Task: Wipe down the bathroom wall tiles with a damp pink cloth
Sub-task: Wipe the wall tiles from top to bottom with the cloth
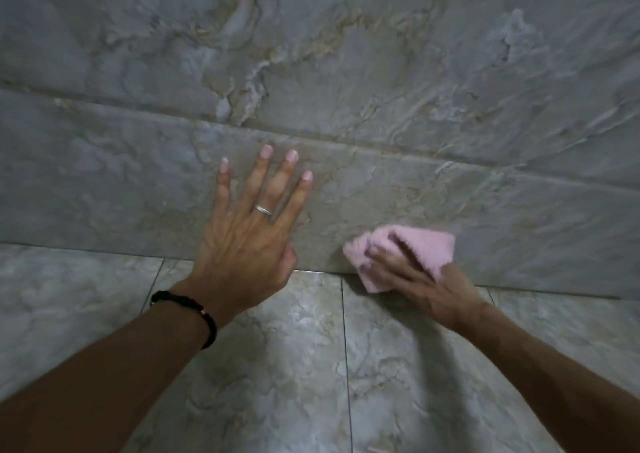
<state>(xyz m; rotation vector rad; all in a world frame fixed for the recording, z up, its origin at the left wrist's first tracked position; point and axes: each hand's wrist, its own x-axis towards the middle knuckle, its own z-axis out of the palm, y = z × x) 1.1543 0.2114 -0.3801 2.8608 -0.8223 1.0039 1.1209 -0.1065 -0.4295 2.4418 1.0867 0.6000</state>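
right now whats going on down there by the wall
A person is wiping the lowest row of wall tiles, just above where the wall meets the floor. The right hand holds a bunched pink cloth against the tile near the bottom edge; the cloth looks slightly blurred. The left hand lies flat on the same tile with fingers spread, apparently bracing. It wears a ring, and a dark bracelet sits on that wrist.
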